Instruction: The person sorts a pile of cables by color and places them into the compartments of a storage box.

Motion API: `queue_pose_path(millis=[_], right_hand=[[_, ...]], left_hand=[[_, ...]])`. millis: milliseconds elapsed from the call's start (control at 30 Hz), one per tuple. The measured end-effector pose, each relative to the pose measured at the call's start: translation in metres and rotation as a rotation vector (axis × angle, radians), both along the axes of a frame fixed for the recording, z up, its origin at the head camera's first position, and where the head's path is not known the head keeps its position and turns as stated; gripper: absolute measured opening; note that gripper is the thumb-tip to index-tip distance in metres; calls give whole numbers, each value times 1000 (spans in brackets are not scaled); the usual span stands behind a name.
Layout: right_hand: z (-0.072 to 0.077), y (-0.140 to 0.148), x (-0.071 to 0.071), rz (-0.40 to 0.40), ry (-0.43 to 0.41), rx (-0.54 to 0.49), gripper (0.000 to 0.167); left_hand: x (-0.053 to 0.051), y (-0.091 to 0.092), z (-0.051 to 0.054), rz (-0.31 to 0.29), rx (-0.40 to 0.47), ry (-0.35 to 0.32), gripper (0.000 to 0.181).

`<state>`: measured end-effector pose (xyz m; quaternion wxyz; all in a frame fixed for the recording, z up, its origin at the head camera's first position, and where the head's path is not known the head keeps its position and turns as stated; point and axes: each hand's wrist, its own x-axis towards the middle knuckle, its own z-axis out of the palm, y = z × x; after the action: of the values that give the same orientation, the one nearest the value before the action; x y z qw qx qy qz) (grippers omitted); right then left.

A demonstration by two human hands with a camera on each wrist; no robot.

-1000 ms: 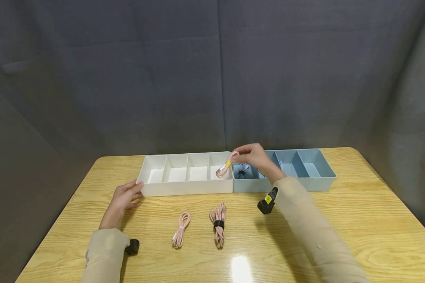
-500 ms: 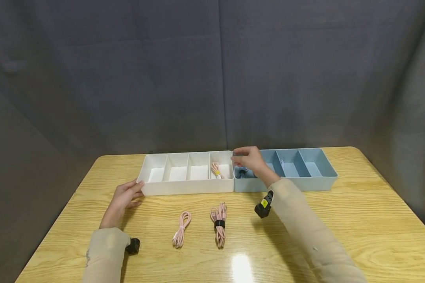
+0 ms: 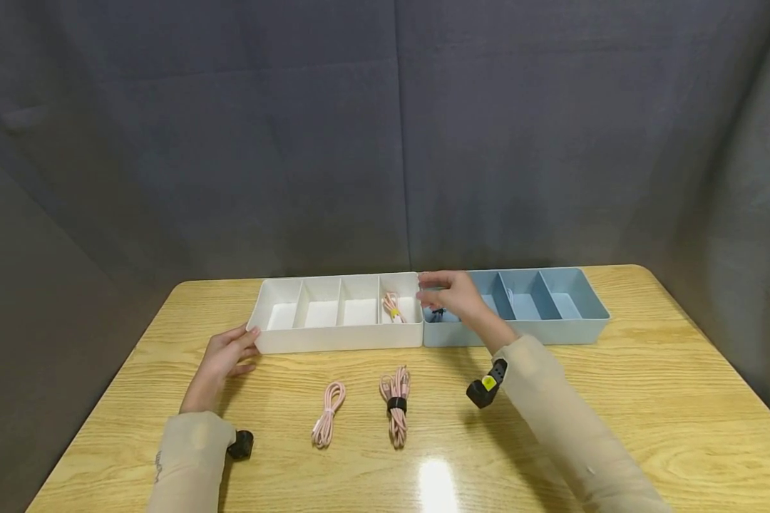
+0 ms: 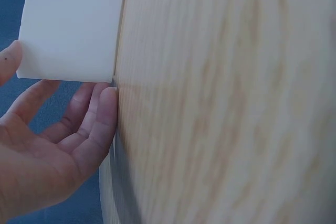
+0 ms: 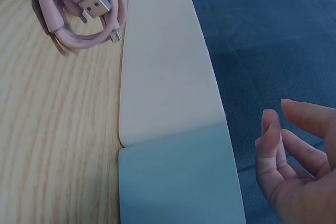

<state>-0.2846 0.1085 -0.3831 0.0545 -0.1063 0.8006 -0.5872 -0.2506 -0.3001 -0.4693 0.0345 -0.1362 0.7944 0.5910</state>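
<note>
My left hand (image 3: 226, 355) rests against the left end of a white divided tray (image 3: 340, 340). In the left wrist view its thumb lies at the tray's rim and its fingers touch the end wall. My right hand (image 3: 455, 293) hovers over the joint between the white tray and a blue divided tray (image 3: 571, 331), holding nothing; its fingers are loosely bent. A pink cable with a yellow tie (image 3: 393, 306) lies in the white tray's rightmost compartment. On the table in front lie a coiled pink cable (image 3: 329, 415) and a pink cable bundle with a black strap (image 3: 396, 406).
A dark-tied cable (image 3: 438, 314) sits in the blue tray's leftmost compartment, partly hidden by my right hand. Further right, a pale cable end (image 3: 510, 296) shows in the blue tray. The wooden table (image 3: 667, 399) backs onto a dark grey curtain (image 3: 295, 157).
My right hand has let go of the yellow-tied pink cable, which dropped into the white tray's rightmost compartment. The hand stays near the joint of the trays. My left hand has not moved.
</note>
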Motion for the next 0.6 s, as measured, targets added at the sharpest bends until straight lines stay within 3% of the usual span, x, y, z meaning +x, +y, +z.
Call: queue_pose_path(millis=[367, 533, 600], right_hand=[[-3, 9, 11, 91, -22, -39, 38], [-8, 14, 10, 145, -56, -51, 41], [-9, 16, 11, 164, -61, -55, 42]], left_hand=[[20, 16, 33, -18, 4, -26, 78], [23, 20, 41, -10, -14, -31, 70], [22, 19, 38, -13, -12, -34, 71]])
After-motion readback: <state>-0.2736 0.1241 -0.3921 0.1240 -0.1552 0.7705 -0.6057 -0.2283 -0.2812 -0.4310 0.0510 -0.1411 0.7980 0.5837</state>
